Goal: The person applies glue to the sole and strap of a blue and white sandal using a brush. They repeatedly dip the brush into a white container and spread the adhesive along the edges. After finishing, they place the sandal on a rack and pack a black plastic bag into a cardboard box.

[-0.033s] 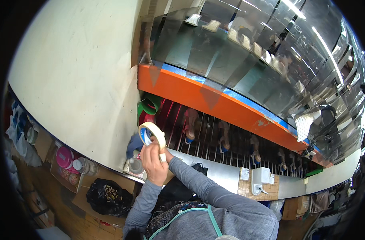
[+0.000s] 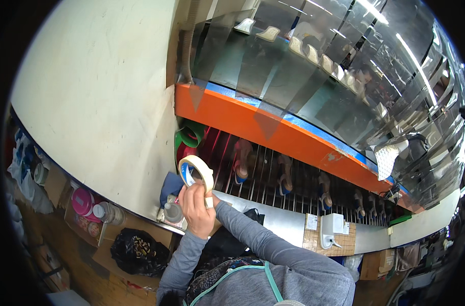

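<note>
A roll of cream masking tape (image 2: 196, 170) with a blue inner core is held up in front of me, on edge. My left hand (image 2: 192, 211) wraps around its lower part from below. My right hand (image 2: 211, 198) is mostly hidden behind the left; its fingers press on the roll's lower right rim. Both forearms wear grey sleeves and rise from the lower edge. Just behind the roll is the left end of a rack of metal rods (image 2: 263, 178).
Shoes (image 2: 241, 162) stand in a row on the rods under an orange beam (image 2: 273, 130) and clear plastic strips (image 2: 293, 76). A small bottle (image 2: 173, 211), pink container (image 2: 82, 201), black bag (image 2: 135, 250) and white wall box (image 2: 332, 228) sit lower down. A pale panel (image 2: 99, 102) fills the left.
</note>
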Available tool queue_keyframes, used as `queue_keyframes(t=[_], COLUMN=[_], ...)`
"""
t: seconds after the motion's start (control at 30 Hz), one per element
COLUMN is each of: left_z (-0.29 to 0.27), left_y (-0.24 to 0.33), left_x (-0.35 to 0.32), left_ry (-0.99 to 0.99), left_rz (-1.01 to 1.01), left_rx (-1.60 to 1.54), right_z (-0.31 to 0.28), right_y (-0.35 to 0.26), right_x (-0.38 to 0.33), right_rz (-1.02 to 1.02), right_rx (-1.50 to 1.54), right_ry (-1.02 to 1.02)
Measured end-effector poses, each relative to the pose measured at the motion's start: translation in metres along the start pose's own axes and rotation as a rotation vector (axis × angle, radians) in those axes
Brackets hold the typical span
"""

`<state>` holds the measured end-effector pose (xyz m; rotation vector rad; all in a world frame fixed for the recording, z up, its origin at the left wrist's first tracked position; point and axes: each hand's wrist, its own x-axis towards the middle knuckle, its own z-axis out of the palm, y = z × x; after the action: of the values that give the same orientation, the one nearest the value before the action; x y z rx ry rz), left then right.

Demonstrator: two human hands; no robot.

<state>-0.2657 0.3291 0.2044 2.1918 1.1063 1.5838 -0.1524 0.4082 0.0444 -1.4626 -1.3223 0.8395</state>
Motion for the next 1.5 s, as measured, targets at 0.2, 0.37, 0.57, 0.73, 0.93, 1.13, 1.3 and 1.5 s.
queue_keyframes(t=[0.2, 0.37, 0.57, 0.73, 0.93, 1.13, 1.3, 1.5], left_z=[-0.034, -0.052, -0.046, -0.077, -0.128, -0.145, -0.145, -0.143], left_y=[0.031, 0.055, 0.076, 0.062, 0.033, 0.024, 0.023, 0.023], left_x=[0.035, 0.053, 0.059, 0.041, 0.013, 0.002, 0.002, 0.002], left_ry=[0.001, 0.014, -0.007, 0.083, 0.103, 0.133, 0.116, 0.108], left_rz=[0.118, 0.210, 0.332, 0.217, 0.022, -0.054, -0.074, -0.096], left_rx=[0.042, 0.139, 0.020, -0.073, 0.130, 0.244, 0.223, 0.199], right_z=[-0.071, -0.160, -0.186, -0.318, -0.531, -0.575, -0.544, -0.543], right_y=[-0.106, -0.252, -0.326, -0.346, -0.345, -0.332, -0.344, -0.344], right_x=[-0.033, -0.082, -0.094, -0.002, 0.118, 0.139, 0.128, 0.133], right_rz=[-0.253, -0.160, -0.150, -0.651, -0.572, -0.483, -0.531, -0.478], right_rx=[-0.113, 0.633, 0.089, -0.295, -0.734, -0.324, -0.419, -0.377], right_ry=[-0.225, -0.056, -0.076, 0.511, 1.341, 1.193, 1.193, 1.185])
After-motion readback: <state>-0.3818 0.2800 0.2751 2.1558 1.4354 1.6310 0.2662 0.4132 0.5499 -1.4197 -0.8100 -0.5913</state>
